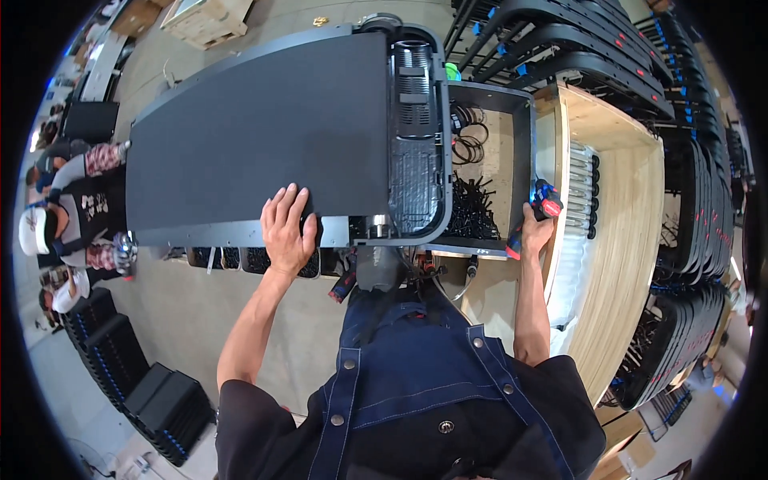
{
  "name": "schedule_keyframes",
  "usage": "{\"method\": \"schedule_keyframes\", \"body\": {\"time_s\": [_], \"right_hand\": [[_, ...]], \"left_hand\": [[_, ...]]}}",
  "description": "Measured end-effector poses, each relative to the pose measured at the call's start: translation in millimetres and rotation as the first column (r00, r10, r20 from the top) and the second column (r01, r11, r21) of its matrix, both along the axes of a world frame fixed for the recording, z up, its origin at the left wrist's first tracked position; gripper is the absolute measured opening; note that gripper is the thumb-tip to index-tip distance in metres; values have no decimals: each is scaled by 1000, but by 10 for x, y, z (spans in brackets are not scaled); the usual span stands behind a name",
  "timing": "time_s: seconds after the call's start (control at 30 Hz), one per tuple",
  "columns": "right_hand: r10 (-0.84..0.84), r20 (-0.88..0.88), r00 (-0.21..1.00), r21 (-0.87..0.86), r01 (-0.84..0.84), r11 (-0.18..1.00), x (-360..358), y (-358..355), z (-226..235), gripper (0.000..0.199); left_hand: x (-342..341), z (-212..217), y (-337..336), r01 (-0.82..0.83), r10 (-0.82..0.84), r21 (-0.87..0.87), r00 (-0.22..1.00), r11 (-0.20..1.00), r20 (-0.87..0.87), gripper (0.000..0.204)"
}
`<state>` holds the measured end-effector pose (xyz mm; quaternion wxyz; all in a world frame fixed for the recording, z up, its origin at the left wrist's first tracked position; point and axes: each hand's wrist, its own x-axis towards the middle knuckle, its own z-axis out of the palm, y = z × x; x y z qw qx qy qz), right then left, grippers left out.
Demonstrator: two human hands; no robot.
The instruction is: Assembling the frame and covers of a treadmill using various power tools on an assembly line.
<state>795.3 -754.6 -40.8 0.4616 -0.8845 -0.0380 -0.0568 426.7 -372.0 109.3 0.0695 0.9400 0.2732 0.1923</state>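
A treadmill deck with a wide black belt lies in front of me. My left hand rests on its near edge, with the fingers stretched out over the belt. At the deck's right end is an open motor housing with a shiny dark lining. My right hand is wrapped round a red and black cordless drill, beside the right wall of a grey parts tray. In that tray sit black coiled cables and a heap of small black parts.
Right of the tray stands a plywood crate holding a row of metal tubes. Black frames are stacked at the far right. Another tool hangs by my legs. People work at the left, near stacked black decks.
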Motion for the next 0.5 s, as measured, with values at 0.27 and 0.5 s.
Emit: {"method": "schedule_keyframes", "body": {"time_s": [0.27,0.5], "right_hand": [[97,34,995,-215,-87,973,-430,-49,366,70],[498,-558,664,262,-429,865,-2978,1199,1552,34]], "left_hand": [[-162,-61,56,53,-50,-19,986,998,157,43],[-795,-159,678,299,-258,-156,936,941,240,37]]}}
